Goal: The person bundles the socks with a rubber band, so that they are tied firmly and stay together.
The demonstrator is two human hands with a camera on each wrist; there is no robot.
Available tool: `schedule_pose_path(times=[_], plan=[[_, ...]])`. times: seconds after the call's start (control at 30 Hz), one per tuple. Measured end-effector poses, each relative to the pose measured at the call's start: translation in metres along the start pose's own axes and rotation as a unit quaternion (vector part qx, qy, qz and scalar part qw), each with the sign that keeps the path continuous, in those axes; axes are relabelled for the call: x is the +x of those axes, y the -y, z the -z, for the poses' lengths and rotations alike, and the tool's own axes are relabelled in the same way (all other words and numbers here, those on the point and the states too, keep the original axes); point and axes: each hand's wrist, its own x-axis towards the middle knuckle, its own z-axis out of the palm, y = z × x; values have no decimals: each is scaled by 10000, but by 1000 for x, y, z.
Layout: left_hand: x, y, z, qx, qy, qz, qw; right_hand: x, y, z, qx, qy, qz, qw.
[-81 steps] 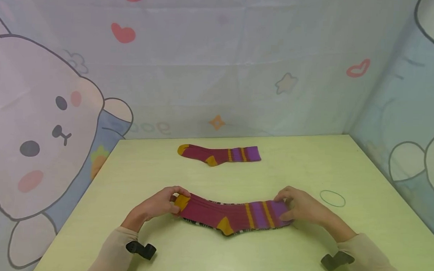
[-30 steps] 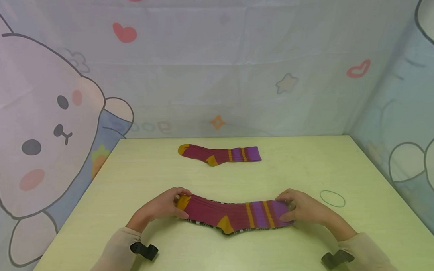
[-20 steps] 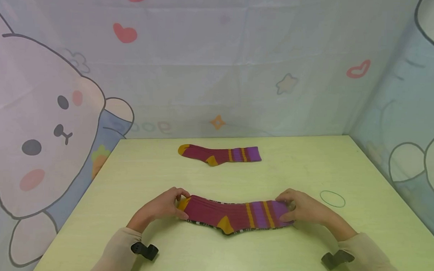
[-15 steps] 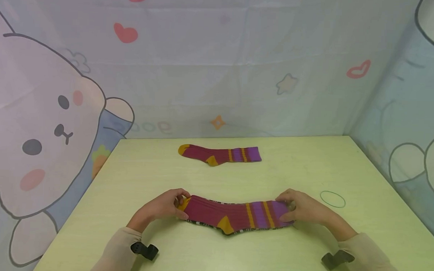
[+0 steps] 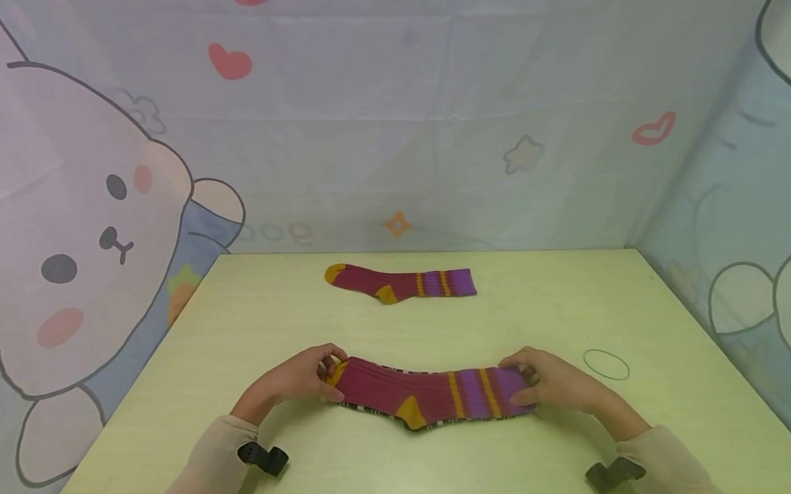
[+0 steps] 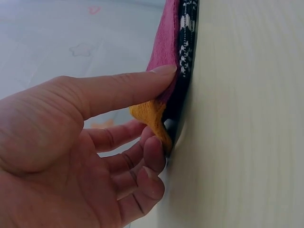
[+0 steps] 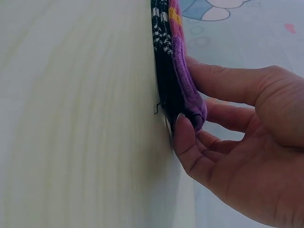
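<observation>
A maroon sock [image 5: 380, 386] with a mustard heel and toe and a striped purple cuff lies across the near middle of the table. Beneath it, a black-and-white patterned sock [image 6: 189, 28] shows along the edges. My left hand [image 5: 297, 374] pinches the toe end, thumb on top and fingers curled at the tip. At the cuff end, my right hand [image 5: 557, 380] holds the socks between thumb and fingers; in the right wrist view the purple cuff [image 7: 185, 80] lies against the dark sock. Whether each hand grips both layers is partly hidden.
A matching maroon sock [image 5: 401, 283] lies flat farther back, its toe to the left. A thin green loop [image 5: 606, 364] lies right of my right hand on the pale table [image 5: 269, 308]. Printed curtains [image 5: 406, 131] hang behind and at the sides.
Since the earliest frame my left hand has shifted slightly right over the toe, covering more of its mustard part. The right hand and the far sock have hardly moved.
</observation>
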Motion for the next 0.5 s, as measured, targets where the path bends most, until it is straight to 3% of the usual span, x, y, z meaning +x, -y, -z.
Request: schedule_pose_path(times=[0.27, 0.5], plan=[[0, -1, 0, 23, -21, -4, 10000, 0, 0, -1, 229, -35, 3, 9997], [1, -2, -1, 31, -94, -32, 9999, 3, -1, -3, 104, -265, -97, 9995]])
